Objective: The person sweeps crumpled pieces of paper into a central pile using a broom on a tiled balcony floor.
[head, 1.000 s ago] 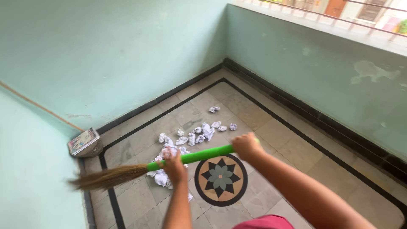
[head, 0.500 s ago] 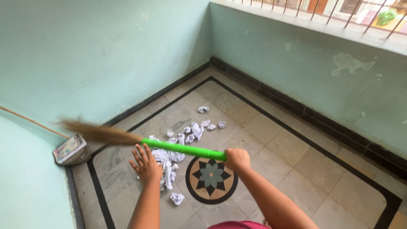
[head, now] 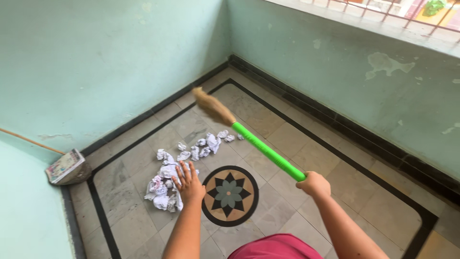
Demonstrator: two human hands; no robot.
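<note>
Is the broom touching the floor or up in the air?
Up in the air. The green-handled straw broom slants upward from the right hand, its bristle end clear of the marble floor. The left hand is open, fingers spread.

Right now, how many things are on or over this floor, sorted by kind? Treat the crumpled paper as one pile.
Broom, green handle, gripped by the right hand: 1
Pile of crumpled white paper, under the open left hand: 1
Dustpan leaning in the left corner: 1
Round flower inlay in the floor: 1
Total: 4
</note>
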